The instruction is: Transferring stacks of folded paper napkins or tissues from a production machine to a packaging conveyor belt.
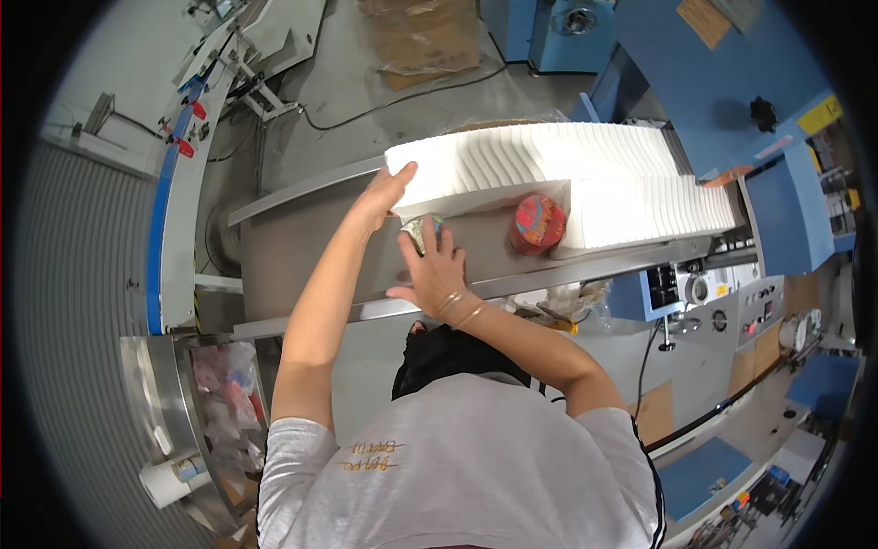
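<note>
Evidently, two long rows of thin white pieces are standing on edge in a flat grey trough [311,247] with metal rails. The back row [540,160] is curving gently, its ridged surface rippling like pleats; the shorter front row [649,212] is lying alongside, finely ribbed. The left hand [384,194] is touching the back row's left end, its thumb showing on the end corner — whether it is clamping, one cannot tell. The right hand [437,274] is spreading its fingers apart over a silvery, patterned round object [421,226], which is sitting below that same end and is mostly hidden. A red cylinder [538,224] with a multicoloured printed top is standing at the front row's left end. Small orange lettering [370,457] is marking the grey shirt [494,457] — and a yellow label [817,114] is showing on blue machinery [786,210].
</note>
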A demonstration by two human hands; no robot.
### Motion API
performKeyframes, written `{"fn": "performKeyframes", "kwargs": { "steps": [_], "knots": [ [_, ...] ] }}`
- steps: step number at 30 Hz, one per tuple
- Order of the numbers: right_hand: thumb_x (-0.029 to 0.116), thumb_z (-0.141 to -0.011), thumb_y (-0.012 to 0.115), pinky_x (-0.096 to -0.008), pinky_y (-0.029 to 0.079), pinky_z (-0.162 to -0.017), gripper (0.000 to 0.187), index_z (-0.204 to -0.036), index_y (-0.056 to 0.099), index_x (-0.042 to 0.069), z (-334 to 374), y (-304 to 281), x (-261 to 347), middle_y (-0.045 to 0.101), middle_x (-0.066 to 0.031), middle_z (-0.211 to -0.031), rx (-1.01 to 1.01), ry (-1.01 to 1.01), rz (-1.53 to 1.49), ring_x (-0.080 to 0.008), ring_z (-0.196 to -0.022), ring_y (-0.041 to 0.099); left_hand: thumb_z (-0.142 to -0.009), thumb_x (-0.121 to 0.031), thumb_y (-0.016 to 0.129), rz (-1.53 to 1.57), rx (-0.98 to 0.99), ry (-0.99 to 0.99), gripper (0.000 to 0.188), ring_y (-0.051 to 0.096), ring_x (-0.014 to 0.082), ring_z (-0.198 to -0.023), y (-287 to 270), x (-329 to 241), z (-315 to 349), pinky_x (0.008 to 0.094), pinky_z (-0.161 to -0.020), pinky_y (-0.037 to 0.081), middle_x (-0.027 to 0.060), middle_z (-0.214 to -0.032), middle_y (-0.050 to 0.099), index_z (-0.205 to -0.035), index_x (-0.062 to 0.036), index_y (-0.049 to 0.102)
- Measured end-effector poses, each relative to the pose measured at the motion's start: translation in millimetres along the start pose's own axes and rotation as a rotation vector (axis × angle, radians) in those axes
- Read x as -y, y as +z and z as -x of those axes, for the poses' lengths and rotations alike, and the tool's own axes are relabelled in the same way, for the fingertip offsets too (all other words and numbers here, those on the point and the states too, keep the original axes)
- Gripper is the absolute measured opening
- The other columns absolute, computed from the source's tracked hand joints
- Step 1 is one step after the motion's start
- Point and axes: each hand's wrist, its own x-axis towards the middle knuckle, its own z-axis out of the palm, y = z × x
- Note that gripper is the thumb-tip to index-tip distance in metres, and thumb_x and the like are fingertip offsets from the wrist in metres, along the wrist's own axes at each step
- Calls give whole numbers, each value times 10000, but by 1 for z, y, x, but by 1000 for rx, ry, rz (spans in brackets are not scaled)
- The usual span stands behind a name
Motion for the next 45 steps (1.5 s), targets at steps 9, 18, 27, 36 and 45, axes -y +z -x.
{"fn": "performKeyframes", "kwargs": {
  "steps": [9,18,27,36,45],
  "knots": [
    [249,-711,698,-532,441,-722,536,-1197,536,89,-31,-54,27,459,-100,-1292,188,134,246,-402,-1148,435,-811,-533,661,311,205,31,784,487,286,-1202,1,9,-16,499,-910,417,114,-1361,482,-1413,-119,377],
    [439,-822,590,-483,462,-712,513,-1178,598,70,-65,-38,9,623,-87,-1082,443,270,77,-285,-1064,560,-782,-377,747,157,102,-1,848,329,308,-1308,13,-14,16,483,-1009,378,170,-1446,321,-1413,-13,313],
    [291,-791,636,-524,445,-768,392,-1098,642,47,-62,-26,12,633,-105,-1052,326,40,165,-298,-1000,565,-843,-278,682,329,-38,-110,515,571,275,-1063,35,-33,34,418,-888,490,136,-1186,580,-1263,-35,511],
    [367,-811,627,-480,439,-787,354,-1003,700,79,-66,-36,0,654,-86,-1043,534,13,151,-276,-1041,561,-818,-313,698,240,125,22,591,556,310,-1068,13,-18,7,509,-876,468,143,-1185,567,-1281,-21,473],
    [460,-795,665,-389,482,-745,374,-965,644,127,-22,-79,-60,640,-55,-898,-105,-184,-53,-256,-849,623,-771,-538,711,204,43,-118,985,370,332,-1315,3,0,-2,591,-986,353,129,-1466,343,-1480,-110,177]
  ]
}}
